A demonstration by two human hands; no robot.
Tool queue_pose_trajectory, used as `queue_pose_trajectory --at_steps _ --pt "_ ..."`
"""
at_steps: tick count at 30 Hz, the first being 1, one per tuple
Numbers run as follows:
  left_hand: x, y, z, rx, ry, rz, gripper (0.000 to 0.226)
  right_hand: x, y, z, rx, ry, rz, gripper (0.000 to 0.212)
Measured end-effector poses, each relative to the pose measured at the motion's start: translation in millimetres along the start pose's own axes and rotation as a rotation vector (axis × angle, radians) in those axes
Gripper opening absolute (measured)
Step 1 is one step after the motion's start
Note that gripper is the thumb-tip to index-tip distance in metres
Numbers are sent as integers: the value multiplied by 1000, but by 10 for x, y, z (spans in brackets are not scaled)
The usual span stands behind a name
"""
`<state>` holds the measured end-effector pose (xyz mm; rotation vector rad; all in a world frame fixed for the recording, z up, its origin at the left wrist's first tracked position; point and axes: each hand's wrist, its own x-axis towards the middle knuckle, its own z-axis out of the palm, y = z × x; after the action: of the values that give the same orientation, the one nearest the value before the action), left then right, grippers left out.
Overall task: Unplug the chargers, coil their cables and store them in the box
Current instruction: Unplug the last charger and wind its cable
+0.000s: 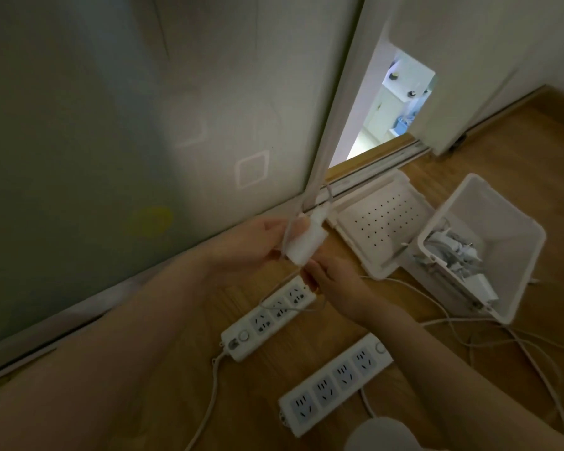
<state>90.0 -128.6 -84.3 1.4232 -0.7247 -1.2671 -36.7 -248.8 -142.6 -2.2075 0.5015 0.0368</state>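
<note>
My left hand (251, 242) holds a white charger brick (306, 242) above the floor, with its thin white cable (288, 229) looped over the fingers. Just below it, my right hand (336, 288) pinches the cable near the brick's lower end. The cable trails down over the nearer end of a white power strip (267, 320), whose sockets are all free. A second white power strip (336, 385), also with nothing plugged in, lies closer to me. The white storage box (489, 255) stands at the right with several coiled white chargers (450, 252) inside.
The box's perforated white lid (378, 222) lies open on the wooden floor beside it. Loose white cables (502, 340) sprawl across the floor at the right. A frosted sliding door (144, 157) and its floor track (372, 177) run behind my hands. A white round object (381, 434) sits at the bottom edge.
</note>
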Motion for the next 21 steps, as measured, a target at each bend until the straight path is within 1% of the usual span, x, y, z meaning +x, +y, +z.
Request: queue_pose_trajectory --at_steps 2,3,4,5,6,8,10,12,14,15,17,19,21 --pt "-20 -45 -89 430 -35 -35 21 40 73 -28 -76 -43 22 31" --pt "-24 -84 -147 566 -75 -49 18 65 103 -43 -105 -51 27 26" --pt "-30 -125 -196 654 -115 -61 18 92 134 -59 -126 -42 28 26" --pt "-39 -163 -232 721 -129 -69 19 115 141 -76 -145 -19 27 33" --pt "-43 -192 -256 779 -108 -76 20 134 135 -92 -161 7 32 39" --pt "-50 -240 -300 860 9 -92 21 164 100 -125 -200 56 27 36" --pt "-50 -281 -334 935 187 -93 30 188 -12 -161 -272 127 -11 30" --pt "-33 -316 -336 1029 329 -81 38 209 -157 -175 -302 219 -68 28" --pt "18 -340 -312 1102 455 -66 38 200 -310 -162 -291 262 -89 26" --pt "49 -340 -293 1080 511 -70 36 182 -379 -142 -273 266 -84 28" --pt "118 -324 -256 919 578 -100 31 123 -484 -74 -216 270 -86 33" --pt "187 -299 -222 741 605 -144 36 46 -527 13 -171 257 -86 35" --pt "259 -305 -216 528 644 -198 42 -19 -523 102 -171 218 -98 32"
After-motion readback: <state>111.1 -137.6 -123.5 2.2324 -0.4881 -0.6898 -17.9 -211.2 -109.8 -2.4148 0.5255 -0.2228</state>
